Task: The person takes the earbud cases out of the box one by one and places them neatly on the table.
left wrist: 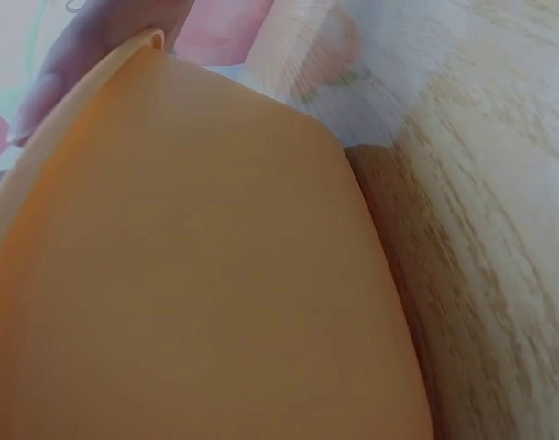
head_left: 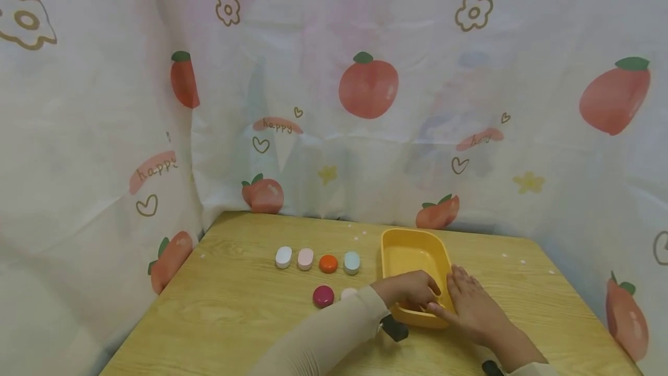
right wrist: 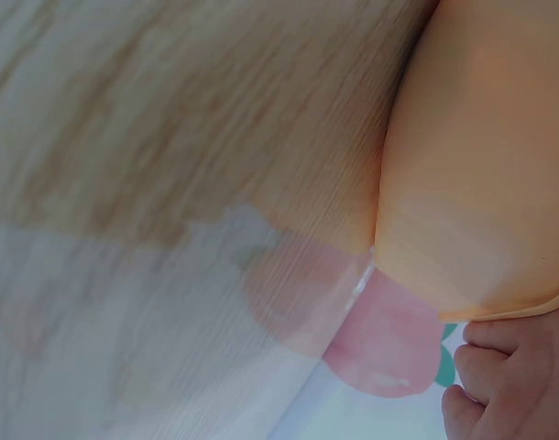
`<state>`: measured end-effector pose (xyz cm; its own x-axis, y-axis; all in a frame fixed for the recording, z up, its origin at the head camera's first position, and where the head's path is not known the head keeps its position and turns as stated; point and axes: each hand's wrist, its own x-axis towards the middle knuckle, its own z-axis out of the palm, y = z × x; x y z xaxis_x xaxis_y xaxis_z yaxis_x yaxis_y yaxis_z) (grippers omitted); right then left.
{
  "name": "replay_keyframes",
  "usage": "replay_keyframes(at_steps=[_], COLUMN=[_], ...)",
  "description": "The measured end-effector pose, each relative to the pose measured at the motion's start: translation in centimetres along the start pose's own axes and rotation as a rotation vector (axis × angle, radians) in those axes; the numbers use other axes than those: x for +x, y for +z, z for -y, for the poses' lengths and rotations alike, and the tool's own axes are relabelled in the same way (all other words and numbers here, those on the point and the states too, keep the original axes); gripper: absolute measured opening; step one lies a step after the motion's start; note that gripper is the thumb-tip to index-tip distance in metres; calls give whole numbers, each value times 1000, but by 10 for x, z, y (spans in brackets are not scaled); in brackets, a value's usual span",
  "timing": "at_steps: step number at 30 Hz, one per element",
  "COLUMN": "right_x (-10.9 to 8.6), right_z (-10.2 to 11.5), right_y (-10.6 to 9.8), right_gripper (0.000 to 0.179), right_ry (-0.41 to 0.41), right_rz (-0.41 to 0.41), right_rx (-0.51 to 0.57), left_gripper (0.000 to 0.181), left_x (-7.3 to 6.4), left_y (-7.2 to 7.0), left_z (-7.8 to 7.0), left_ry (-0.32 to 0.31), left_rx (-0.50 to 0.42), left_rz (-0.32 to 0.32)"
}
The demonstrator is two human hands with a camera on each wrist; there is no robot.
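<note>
My left hand (head_left: 414,290) reaches over the near left side of a yellow tray (head_left: 416,319). Its fingers are bent down inside, by the near right corner; whether they hold anything I cannot tell. On the tray's right edge lies my right hand (head_left: 477,309), fingers extended along the side and thumb reaching across the rim toward the left hand. Its fingers (right wrist: 509,376) show above the rim in the right wrist view. The tray's outer wall (left wrist: 197,238) fills much of the left wrist view, with a finger (left wrist: 78,73) over its rim.
Left of the tray, small rounded pieces stand in a row: white (head_left: 283,257), pink (head_left: 305,259), orange (head_left: 328,263) and light blue (head_left: 352,262). Nearer lie a magenta piece (head_left: 323,296) and a pale one (head_left: 348,293), partly behind my sleeve. A printed curtain (head_left: 313,74) encloses the wooden table (head_left: 219,300).
</note>
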<state>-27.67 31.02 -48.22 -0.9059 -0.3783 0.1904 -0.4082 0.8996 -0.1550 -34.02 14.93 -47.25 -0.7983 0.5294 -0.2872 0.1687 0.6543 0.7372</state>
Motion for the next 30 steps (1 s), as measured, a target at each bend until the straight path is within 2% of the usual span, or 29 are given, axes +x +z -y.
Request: replay_keyframes(at_steps=[8, 15, 18, 26, 30], right_x=[1, 1, 0, 0, -1], right_z=[0, -1, -1, -1, 0], right_y=[-1, 0, 0, 0, -1], right_gripper=[93, 92, 92, 92, 93], right_ry=[-4, -8, -6, -4, 1], right_rz=[0, -4, -4, 2, 10], right_rx=[5, -7, -7, -1, 7], left_gripper=[31, 32, 33, 39, 39], left_x=[3, 9, 11, 6, 1], left_y=[-2, 0, 0, -5, -10], left_z=[1, 3, 5, 4, 1], left_ry=[52, 110, 128, 80, 64], left_rx=[58, 219, 252, 202, 97], left_rz=[43, 48, 54, 50, 33])
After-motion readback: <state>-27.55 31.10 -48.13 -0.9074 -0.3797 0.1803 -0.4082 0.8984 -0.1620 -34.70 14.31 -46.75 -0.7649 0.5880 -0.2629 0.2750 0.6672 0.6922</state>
